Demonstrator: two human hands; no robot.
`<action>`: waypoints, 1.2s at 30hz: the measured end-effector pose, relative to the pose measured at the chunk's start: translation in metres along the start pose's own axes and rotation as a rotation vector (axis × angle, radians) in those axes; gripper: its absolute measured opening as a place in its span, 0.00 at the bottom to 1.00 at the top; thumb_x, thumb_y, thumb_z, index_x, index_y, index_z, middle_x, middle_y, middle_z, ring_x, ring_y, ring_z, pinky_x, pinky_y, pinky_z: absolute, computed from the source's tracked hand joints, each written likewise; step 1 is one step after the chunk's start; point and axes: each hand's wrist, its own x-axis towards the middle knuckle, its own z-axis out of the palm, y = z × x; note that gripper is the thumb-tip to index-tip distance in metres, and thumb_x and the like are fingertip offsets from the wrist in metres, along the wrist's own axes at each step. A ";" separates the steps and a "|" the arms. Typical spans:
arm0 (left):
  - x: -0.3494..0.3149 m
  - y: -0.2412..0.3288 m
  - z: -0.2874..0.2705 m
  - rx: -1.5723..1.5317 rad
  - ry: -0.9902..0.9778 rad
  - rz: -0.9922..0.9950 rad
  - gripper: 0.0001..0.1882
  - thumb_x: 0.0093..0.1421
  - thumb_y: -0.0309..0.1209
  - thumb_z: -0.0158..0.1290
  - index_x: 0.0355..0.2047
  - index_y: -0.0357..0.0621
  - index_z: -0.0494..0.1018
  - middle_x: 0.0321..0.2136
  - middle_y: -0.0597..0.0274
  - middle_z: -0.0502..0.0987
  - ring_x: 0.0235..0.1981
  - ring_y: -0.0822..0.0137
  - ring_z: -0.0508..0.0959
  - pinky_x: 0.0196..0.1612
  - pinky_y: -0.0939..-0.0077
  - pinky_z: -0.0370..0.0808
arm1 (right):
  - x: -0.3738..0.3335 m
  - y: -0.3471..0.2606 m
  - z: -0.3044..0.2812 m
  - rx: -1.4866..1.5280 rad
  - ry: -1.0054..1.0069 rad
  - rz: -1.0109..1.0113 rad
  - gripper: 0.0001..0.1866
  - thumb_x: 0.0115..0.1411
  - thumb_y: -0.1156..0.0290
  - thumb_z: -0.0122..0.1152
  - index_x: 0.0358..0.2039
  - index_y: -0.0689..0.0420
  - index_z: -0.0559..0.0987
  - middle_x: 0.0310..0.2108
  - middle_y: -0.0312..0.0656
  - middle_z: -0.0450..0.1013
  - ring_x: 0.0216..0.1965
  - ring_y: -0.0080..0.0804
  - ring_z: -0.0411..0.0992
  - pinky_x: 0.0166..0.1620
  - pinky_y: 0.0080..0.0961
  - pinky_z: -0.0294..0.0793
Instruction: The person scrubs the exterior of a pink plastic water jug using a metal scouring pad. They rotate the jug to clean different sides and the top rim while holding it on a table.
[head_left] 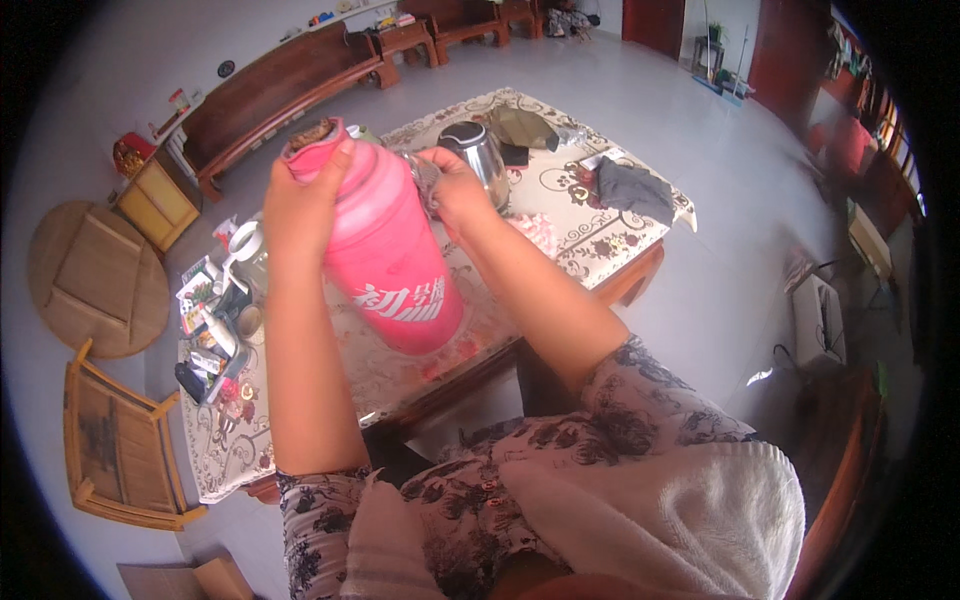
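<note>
A large pink thermos flask (395,265) with white lettering stands tilted on the table in front of me. My left hand (305,205) is wrapped round its neck, thumb along the shoulder. Something brown and rough shows at the flask's mouth (312,137); whether it is a cork I cannot make out. My right hand (455,190) is closed on a grey, wiry wad like a steel wool scrubber (424,178), held against the flask's upper right side. Just beyond that hand stands a shiny steel kettle (480,155) with a black handle.
The low table has a patterned cloth (560,180). On its left lie a white tape roll (246,241) and a tray of bottles and small packs (225,335). A dark cloth (635,190) lies far right. A wooden chair (120,440) stands left; a bench (280,80) lines the wall.
</note>
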 end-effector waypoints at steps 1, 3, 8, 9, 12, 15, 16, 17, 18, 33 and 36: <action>-0.001 -0.006 0.000 0.010 0.003 -0.004 0.39 0.48 0.56 0.63 0.50 0.36 0.71 0.46 0.45 0.77 0.48 0.54 0.76 0.53 0.66 0.69 | -0.010 0.000 0.001 -0.058 0.036 -0.015 0.03 0.63 0.74 0.57 0.37 0.58 0.76 0.27 0.33 0.72 0.28 0.19 0.69 0.31 0.18 0.69; 0.003 -0.011 0.001 0.024 0.016 0.007 0.35 0.52 0.50 0.63 0.50 0.35 0.71 0.45 0.51 0.77 0.45 0.63 0.77 0.51 0.71 0.70 | -0.034 -0.008 0.012 -0.172 0.100 -0.064 0.04 0.62 0.77 0.55 0.37 0.57 0.75 0.28 0.34 0.72 0.28 0.20 0.70 0.32 0.18 0.70; 0.001 -0.007 0.000 0.016 0.002 0.017 0.36 0.51 0.53 0.62 0.49 0.34 0.71 0.45 0.48 0.77 0.46 0.59 0.77 0.52 0.69 0.70 | -0.090 0.011 0.022 -0.655 0.052 -0.758 0.09 0.54 0.74 0.67 0.33 0.60 0.75 0.30 0.40 0.72 0.33 0.28 0.70 0.37 0.26 0.69; 0.005 -0.013 -0.001 0.021 0.005 0.030 0.39 0.49 0.56 0.62 0.49 0.34 0.71 0.45 0.45 0.77 0.48 0.54 0.77 0.53 0.66 0.69 | -0.095 0.008 0.027 -0.746 -0.014 -0.817 0.09 0.53 0.75 0.67 0.32 0.59 0.75 0.31 0.41 0.71 0.34 0.30 0.70 0.38 0.27 0.69; 0.006 -0.013 -0.004 0.098 -0.048 0.069 0.42 0.48 0.60 0.61 0.49 0.35 0.71 0.45 0.43 0.77 0.48 0.51 0.77 0.53 0.65 0.69 | -0.094 0.002 0.025 -0.733 -0.042 -0.838 0.10 0.50 0.76 0.68 0.31 0.58 0.74 0.31 0.41 0.69 0.34 0.32 0.69 0.38 0.28 0.69; 0.019 -0.009 -0.019 0.023 -0.216 0.071 0.42 0.49 0.60 0.61 0.50 0.34 0.70 0.45 0.45 0.77 0.48 0.56 0.77 0.53 0.67 0.70 | -0.081 -0.003 0.017 -0.526 0.012 -0.578 0.10 0.52 0.73 0.67 0.32 0.56 0.73 0.33 0.36 0.70 0.34 0.25 0.68 0.36 0.26 0.69; 0.024 -0.013 -0.026 -0.028 -0.289 0.061 0.42 0.49 0.59 0.61 0.50 0.34 0.70 0.45 0.46 0.77 0.47 0.58 0.77 0.52 0.68 0.70 | -0.068 -0.003 0.012 -0.368 0.034 -0.419 0.10 0.53 0.73 0.66 0.33 0.55 0.73 0.33 0.35 0.70 0.34 0.24 0.68 0.35 0.25 0.69; 0.030 -0.016 -0.033 -0.026 -0.346 0.097 0.41 0.50 0.58 0.61 0.51 0.34 0.70 0.45 0.47 0.77 0.47 0.59 0.77 0.52 0.69 0.70 | -0.055 -0.008 0.012 -0.216 0.049 -0.260 0.10 0.53 0.72 0.66 0.33 0.54 0.73 0.33 0.33 0.71 0.34 0.22 0.68 0.34 0.25 0.69; 0.039 -0.018 -0.037 -0.024 -0.405 0.134 0.41 0.50 0.57 0.61 0.51 0.34 0.69 0.45 0.49 0.77 0.47 0.60 0.77 0.52 0.69 0.70 | -0.043 -0.017 0.012 -0.150 0.012 -0.113 0.09 0.54 0.72 0.65 0.34 0.53 0.73 0.32 0.33 0.71 0.33 0.22 0.69 0.33 0.24 0.69; 0.034 -0.040 -0.016 -0.550 -0.447 0.072 0.30 0.51 0.44 0.66 0.50 0.43 0.73 0.44 0.61 0.78 0.44 0.69 0.77 0.50 0.74 0.72 | -0.063 -0.018 0.039 -0.420 0.052 -0.206 0.13 0.50 0.69 0.64 0.33 0.54 0.69 0.28 0.36 0.72 0.31 0.28 0.71 0.36 0.22 0.69; 0.034 -0.039 -0.015 -0.512 -0.428 0.088 0.30 0.50 0.45 0.66 0.49 0.42 0.74 0.43 0.59 0.79 0.45 0.69 0.77 0.50 0.74 0.71 | -0.040 -0.037 0.030 -0.276 0.066 -0.017 0.08 0.53 0.70 0.61 0.32 0.53 0.72 0.27 0.34 0.72 0.27 0.25 0.70 0.30 0.20 0.68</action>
